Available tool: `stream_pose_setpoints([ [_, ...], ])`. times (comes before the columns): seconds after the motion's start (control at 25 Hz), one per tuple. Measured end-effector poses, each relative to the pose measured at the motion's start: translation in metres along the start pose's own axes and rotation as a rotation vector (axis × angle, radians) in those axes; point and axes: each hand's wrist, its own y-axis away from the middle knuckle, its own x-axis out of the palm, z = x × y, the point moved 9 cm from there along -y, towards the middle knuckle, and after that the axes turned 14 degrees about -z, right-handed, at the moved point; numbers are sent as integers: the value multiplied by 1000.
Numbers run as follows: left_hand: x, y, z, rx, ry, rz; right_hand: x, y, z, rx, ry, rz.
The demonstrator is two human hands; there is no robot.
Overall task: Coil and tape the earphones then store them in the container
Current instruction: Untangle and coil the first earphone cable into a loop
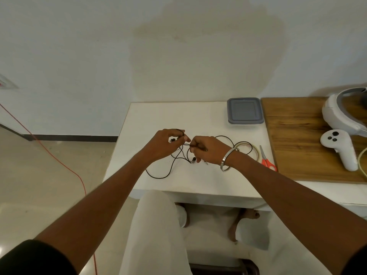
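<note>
Black earphones trail loose over the white surface, their cable pinched between the curled fingers of the left hand and right hand. A tape roll and red-handled scissors lie just right; the lidded grey container sits behind.

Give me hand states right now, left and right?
Left hand: fingers curled, pinching the black earphone cable near an earbud.
Right hand: fingers curled, gripping the same cable.
</note>
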Motion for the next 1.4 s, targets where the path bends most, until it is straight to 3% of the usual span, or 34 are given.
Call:
stream_pose_setpoints([
  [0.44, 21, 11, 11, 32, -99, 224, -8, -7, 0, -98, 44, -77],
  [1.08, 43, 18, 5, 84, -174, 331, -6, -9, 1, -136, 85, -89],
  [1.4, 33, 29, -7, -131, 171, 391, -19, -12, -13, -12, 55, -135],
])
